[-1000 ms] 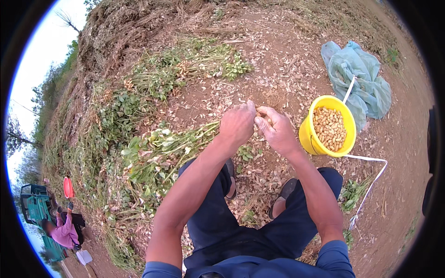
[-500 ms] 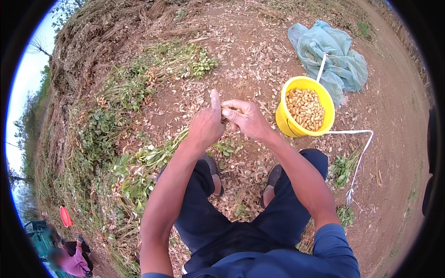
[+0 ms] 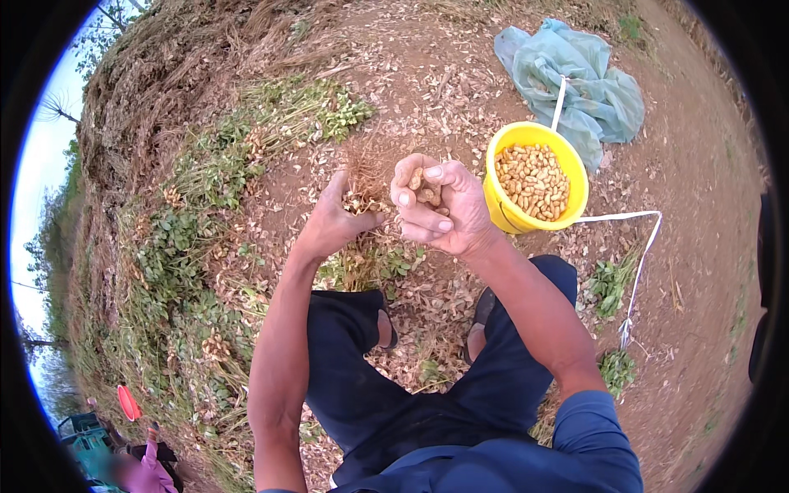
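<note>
My left hand (image 3: 330, 223) is closed round a peanut plant (image 3: 366, 187), its thumb across the front. Thin reddish-brown roots stand up above the grip, and the stems hang below toward my left knee. Beside it, my right hand (image 3: 448, 205) is turned palm up with fingers curled, cupping several peanuts (image 3: 427, 194) in their shells. Just right of that hand stands a yellow bucket (image 3: 496, 195), with many loose peanuts (image 3: 532, 182) inside. Its white strap (image 3: 560, 103) sticks up at the far rim.
A crumpled blue-green plastic sack (image 3: 575, 78) lies beyond the bucket. Pulled peanut plants (image 3: 177, 238) cover the ground at left, below a heap of dry stalks (image 3: 156, 90). A white strip (image 3: 643, 271) trails at right. Another person (image 3: 148, 472) and a red basin (image 3: 128, 403) are far lower left.
My hands have drawn apart. The left has turned the plant so its roots stand up, and its stems have swung from the left to below. My right palm has rolled upward, showing peanuts.
</note>
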`<state>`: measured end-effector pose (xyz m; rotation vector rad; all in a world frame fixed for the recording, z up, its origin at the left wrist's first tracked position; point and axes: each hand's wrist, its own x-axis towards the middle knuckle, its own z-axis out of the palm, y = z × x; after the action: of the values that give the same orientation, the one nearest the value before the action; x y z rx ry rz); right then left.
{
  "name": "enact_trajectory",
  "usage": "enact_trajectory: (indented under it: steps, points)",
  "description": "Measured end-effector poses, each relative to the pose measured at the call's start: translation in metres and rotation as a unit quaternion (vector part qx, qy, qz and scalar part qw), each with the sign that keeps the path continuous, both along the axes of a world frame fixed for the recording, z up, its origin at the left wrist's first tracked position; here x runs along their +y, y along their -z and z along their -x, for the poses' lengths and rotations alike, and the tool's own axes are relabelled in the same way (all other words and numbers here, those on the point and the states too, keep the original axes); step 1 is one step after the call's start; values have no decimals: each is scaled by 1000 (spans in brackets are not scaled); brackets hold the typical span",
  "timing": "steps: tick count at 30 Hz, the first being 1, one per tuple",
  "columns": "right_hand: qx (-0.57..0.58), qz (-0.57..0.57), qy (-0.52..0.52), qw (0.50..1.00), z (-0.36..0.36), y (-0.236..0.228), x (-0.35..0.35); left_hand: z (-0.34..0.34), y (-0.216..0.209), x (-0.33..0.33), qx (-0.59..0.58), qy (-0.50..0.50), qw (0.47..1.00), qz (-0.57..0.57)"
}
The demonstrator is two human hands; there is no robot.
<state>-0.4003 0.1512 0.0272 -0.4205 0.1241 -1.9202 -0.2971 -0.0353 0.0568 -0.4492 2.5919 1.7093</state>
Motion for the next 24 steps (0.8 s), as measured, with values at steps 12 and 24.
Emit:
enact_trajectory:
  steps: [12, 24]
  points:
    - [145, -269, 114, 945, 5, -2, 4, -7, 10, -11, 132, 65, 938, -314]
    - [348, -233, 209, 883, -5, -23, -3, -8, -2, 9, 71, 56, 942, -324]
